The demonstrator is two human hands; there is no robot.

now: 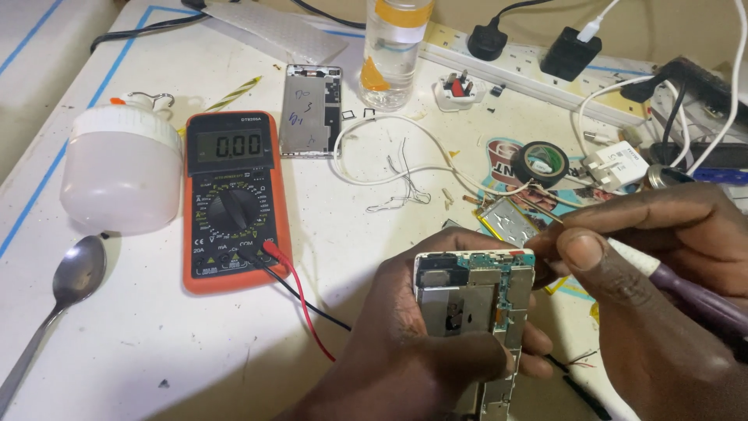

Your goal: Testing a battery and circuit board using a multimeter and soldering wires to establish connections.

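— What are the hands on right now?

— My left hand (pixel 413 343) is clamped around an opened phone (pixel 474 300), back cover off, circuit board facing up so the parts are in plain sight. It sits low in the view, around 5 o'clock from the middle of the desk (pixel 140 343). My right hand (pixel 647 265) is closed on a purple-handled tool (pixel 701 300), thumb pressed close to the phone's top right corner; the tip itself is hidden behind my thumb.

— Why held up and not laid flat?

— I judge the grip steadies the board against the tool's push and tilts it toward me.

— What's around?

— At 9 o'clock of the phone, an orange meter (pixel 234 199) with red and black leads (pixel 300 300) trailing toward my left wrist. Just at 1 o'clock, a loose battery (pixel 506 221), and past it a roll of black tape (pixel 548 161). A phone back cover (pixel 312 111) lies at 11 o'clock beside a clear bottle (pixel 393 51). A white bulb (pixel 117 168) and spoon (pixel 66 292) sit far at 9 o'clock.

— Room to move?

— Open desk at 8 o'clock; the right is crowded with a power strip (pixel 530 62), plugs and white cables.
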